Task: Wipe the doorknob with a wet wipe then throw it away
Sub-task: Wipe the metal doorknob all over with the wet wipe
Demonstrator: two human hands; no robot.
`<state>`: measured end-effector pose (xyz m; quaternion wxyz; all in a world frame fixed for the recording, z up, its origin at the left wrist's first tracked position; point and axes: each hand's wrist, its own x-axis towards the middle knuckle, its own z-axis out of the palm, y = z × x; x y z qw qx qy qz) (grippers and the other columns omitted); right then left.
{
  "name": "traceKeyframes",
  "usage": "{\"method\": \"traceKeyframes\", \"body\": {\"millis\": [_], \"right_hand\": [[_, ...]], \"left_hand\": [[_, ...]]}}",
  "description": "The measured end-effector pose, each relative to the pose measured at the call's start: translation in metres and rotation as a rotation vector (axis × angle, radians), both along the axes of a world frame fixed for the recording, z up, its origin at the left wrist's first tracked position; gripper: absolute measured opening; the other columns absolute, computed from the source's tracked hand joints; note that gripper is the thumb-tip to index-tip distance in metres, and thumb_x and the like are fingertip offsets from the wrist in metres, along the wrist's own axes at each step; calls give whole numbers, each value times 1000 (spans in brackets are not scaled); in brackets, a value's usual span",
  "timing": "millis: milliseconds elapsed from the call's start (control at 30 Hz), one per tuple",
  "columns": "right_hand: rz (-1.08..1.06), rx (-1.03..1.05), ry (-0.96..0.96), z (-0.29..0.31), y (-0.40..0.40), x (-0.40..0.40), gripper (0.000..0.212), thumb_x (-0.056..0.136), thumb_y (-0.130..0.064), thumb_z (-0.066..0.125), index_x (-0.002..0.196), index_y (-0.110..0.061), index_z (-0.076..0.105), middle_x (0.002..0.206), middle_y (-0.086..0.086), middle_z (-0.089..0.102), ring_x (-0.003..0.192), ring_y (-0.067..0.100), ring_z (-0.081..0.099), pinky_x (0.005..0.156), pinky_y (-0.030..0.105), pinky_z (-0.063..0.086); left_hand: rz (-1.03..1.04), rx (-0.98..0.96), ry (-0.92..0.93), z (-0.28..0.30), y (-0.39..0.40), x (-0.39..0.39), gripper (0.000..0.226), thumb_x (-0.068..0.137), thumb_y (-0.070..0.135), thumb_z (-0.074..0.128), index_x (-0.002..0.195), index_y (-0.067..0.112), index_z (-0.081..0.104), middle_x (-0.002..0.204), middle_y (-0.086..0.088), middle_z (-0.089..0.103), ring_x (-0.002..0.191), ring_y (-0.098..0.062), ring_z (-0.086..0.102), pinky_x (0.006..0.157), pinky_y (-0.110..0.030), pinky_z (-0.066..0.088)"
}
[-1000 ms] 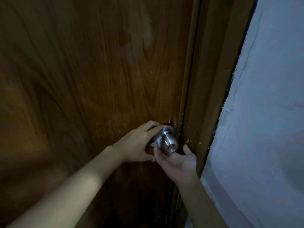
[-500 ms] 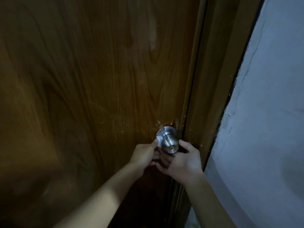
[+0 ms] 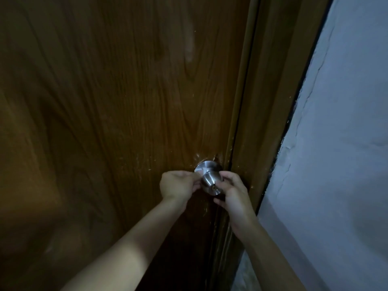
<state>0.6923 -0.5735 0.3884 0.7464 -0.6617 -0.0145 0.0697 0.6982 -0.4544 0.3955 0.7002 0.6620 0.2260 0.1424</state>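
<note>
Dim room. A brown wood-grain door (image 3: 126, 101) fills most of the view, w/ its frame (image 3: 266, 101) to the right and a pale, cracked wall (image 3: 346, 143) beyond that. The door is scuffed around the lock hole.

The metal doorknob (image 3: 210, 181) sits at the door's right edge, keyhole facing the camera. Left hand (image 3: 178, 185) is curled closed at the knob's left side, fingers (image 3: 192, 175) pinching what looks like a small pale wet wipe (image 3: 200, 172) against the knob's neck — most of it is hidden by the hand, so its shape can't be told. Right hand (image 3: 233, 192) is on the knob's right side, fingers partly curled and touching the ball of the knob; thumb lies near the top, and whether it grips firmly can't be told.

Both forearms are bare, rising from the near edge — left one from the lower left, right one from lower right, wrists about level.
</note>
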Motion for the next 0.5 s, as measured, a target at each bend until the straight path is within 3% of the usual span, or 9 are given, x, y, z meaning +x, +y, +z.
{"method": "traceKeyframes", "body": {"millis": [133,200,333,500], "right_hand": [[16,-23,-8,1,-3,1,28,90,-17,52,117,-22,52,112,-2,57,103,16,55,87,37,46],[18,-27,-8,0,-4,1,29,89,-13,52,117,-21,53,112,0,57,101,15,55,84,35,48],[22,-8,-12,-1,-5,2,29,88,-8,51,115,-19,54,109,0,58,97,13,56,78,30,48],[23,-18,-40,-3,-3,4,24,86,-16,57,108,-25,56,109,0,59,98,15,58,81,33,50]], "left_hand": [[14,702,-191,3,2,-1,12,76,31,71,71,20,69,64,9,67,58,-3,63,56,-19,52],[-2,896,-185,0,3,-3,15,80,35,66,78,20,66,68,8,66,62,-5,62,59,-24,54],[4,933,-170,-9,8,-5,17,82,34,64,81,16,66,73,4,68,65,-7,62,63,-28,55],[-29,1056,-200,1,9,-3,15,82,33,65,81,18,66,72,5,68,66,-9,63,62,-27,54]]}}
